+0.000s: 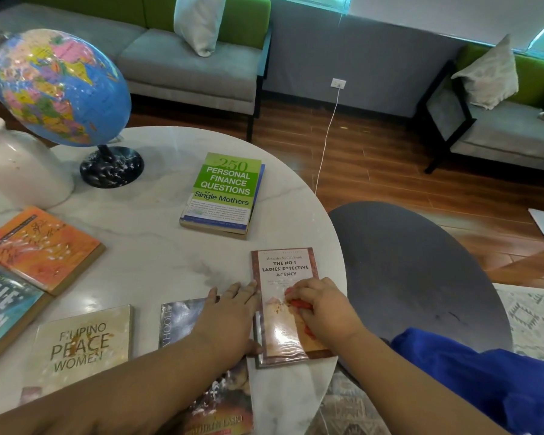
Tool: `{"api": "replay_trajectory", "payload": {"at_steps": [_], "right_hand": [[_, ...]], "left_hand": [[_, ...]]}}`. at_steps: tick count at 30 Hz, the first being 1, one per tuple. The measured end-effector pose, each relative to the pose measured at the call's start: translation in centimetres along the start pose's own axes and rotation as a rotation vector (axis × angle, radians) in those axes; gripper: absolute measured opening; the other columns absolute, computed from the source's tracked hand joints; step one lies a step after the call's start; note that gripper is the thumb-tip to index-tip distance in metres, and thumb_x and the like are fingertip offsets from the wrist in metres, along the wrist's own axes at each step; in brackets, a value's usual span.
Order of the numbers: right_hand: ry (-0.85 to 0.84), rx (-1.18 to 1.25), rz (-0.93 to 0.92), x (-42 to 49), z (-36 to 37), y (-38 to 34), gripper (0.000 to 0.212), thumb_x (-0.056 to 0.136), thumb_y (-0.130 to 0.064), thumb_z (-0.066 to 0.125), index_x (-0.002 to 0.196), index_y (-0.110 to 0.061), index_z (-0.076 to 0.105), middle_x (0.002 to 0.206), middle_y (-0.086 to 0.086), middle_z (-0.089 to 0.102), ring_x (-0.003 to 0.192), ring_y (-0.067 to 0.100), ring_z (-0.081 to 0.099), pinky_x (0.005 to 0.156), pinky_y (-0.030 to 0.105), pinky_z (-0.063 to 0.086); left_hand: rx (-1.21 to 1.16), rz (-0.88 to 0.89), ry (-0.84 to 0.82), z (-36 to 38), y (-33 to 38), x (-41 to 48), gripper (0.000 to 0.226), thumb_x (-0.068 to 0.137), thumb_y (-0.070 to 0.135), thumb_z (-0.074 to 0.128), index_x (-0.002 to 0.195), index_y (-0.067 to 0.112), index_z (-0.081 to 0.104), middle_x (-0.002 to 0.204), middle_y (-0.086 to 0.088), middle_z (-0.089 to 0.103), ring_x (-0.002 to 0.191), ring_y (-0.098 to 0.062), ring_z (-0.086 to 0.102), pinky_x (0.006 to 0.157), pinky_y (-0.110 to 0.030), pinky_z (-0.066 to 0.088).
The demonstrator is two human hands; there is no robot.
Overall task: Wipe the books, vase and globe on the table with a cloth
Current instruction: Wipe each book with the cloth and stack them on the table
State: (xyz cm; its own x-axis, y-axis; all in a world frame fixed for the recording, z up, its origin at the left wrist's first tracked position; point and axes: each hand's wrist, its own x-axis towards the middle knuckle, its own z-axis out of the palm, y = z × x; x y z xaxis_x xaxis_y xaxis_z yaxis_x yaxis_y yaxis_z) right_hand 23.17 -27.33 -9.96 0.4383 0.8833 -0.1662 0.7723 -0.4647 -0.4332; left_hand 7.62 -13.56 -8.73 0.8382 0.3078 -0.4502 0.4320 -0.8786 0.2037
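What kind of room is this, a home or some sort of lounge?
Likely a lounge or living room, home or office unclear: grey sofas with green backs and cushions line the wall, and a round marble-look table holds books, a globe and a vase.

Soft window daylight, glossy cover glare, wide-angle edge warp.

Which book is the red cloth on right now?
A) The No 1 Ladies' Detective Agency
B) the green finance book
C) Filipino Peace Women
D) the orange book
A: the right hand holds the red cloth on the Detective Agency book, and the left hand rests flat at its edge.
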Motion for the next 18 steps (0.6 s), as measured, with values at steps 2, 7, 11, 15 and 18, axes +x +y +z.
{"api": "replay_trajectory", "payload": {"at_steps": [2, 7, 11, 15, 18], "right_hand": [[-0.043, 0.007, -0.046, -0.2, 0.1, -0.2, 0.031, 0.091, -0.017, 0.060, 0.117, -0.030, 0.068, 0.123, -0.016, 0.060, 0.113, 0.012, 0.045, 0.102, 0.019, 0.035], [-0.038, 0.036, 0.030, 0.2, -0.5, 0.0, 0.031, 0.090, -0.016, 0.061, 0.114, -0.032, 0.069, 0.121, -0.018, 0.059, 0.111, 0.009, 0.044, 0.101, 0.016, 0.033], [-0.063, 0.099, 0.007, 0.0, 0.0, -0.7, 0.032, 0.087, -0.012, 0.062, 0.112, -0.029, 0.071, 0.116, -0.016, 0.061, 0.110, 0.006, 0.048, 0.096, 0.005, 0.028], [-0.034, 0.221, 0.150, 0.7, -0.6, -1.0, 0.037, 0.084, -0.003, 0.058, 0.109, -0.026, 0.072, 0.113, -0.013, 0.061, 0.108, 0.005, 0.053, 0.099, 0.014, 0.039], [-0.075, 0.202, 0.090, 0.6, -0.3, -1.8, 0.036, 0.085, -0.005, 0.060, 0.111, -0.028, 0.071, 0.115, -0.011, 0.062, 0.109, 0.006, 0.054, 0.101, 0.016, 0.038]], "left_hand": [[0.004, -0.001, 0.000, 0.0, 0.0, 0.0, 0.098, 0.082, 0.056, 0.063, 0.154, 0.023, 0.006, 0.162, 0.004, -0.003, 0.149, -0.019, 0.000, 0.119, -0.050, 0.003], [0.005, 0.001, -0.004, 0.0, -0.1, 0.1, 0.098, 0.082, 0.056, 0.064, 0.154, 0.022, 0.006, 0.162, 0.004, -0.002, 0.149, -0.019, 0.000, 0.119, -0.050, 0.002], [0.007, 0.002, -0.016, -0.1, 0.0, 0.1, 0.098, 0.082, 0.055, 0.064, 0.154, 0.022, 0.005, 0.162, 0.003, -0.003, 0.149, -0.019, -0.001, 0.119, -0.050, 0.002], [0.008, 0.007, -0.012, 0.0, -0.1, 0.1, 0.097, 0.083, 0.054, 0.064, 0.154, 0.022, 0.005, 0.162, 0.003, -0.003, 0.149, -0.020, -0.001, 0.120, -0.051, 0.003], [0.007, 0.005, -0.015, 0.0, -0.1, 0.1, 0.098, 0.083, 0.054, 0.064, 0.154, 0.022, 0.004, 0.162, 0.004, -0.004, 0.149, -0.019, -0.002, 0.120, -0.050, 0.002]]}}
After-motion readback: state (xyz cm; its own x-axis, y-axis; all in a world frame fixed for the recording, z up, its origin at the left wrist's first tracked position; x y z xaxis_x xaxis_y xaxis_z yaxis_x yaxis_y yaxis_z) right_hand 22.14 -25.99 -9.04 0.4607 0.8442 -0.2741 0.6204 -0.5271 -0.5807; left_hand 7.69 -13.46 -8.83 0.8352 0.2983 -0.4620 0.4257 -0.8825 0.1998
